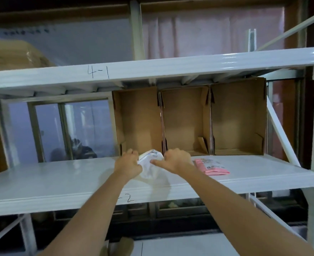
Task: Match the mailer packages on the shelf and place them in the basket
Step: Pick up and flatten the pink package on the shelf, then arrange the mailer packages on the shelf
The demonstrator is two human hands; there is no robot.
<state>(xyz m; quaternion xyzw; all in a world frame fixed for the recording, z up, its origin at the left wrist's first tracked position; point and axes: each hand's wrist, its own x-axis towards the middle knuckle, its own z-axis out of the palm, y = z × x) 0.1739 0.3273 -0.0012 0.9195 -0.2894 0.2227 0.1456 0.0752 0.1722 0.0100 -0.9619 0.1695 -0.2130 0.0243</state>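
A: Where's the white mailer (148,164)?

B: On the shelf (60,178), before the left-most cardboard box (137,121). Left hand (128,163) and right hand (174,159) both have fingers curled tight on its edges.

A: And the pink mailer (212,166)?

B: Lying flat just right of the right hand (label up, untouched).

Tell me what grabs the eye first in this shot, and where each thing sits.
First, the two bare arms reaching up to the middle shelf, where the left hand and right hand both grip a white mailer package. Just right of them a pink mailer package lies flat on the same shelf. Behind stand three open cardboard boxes side by side.
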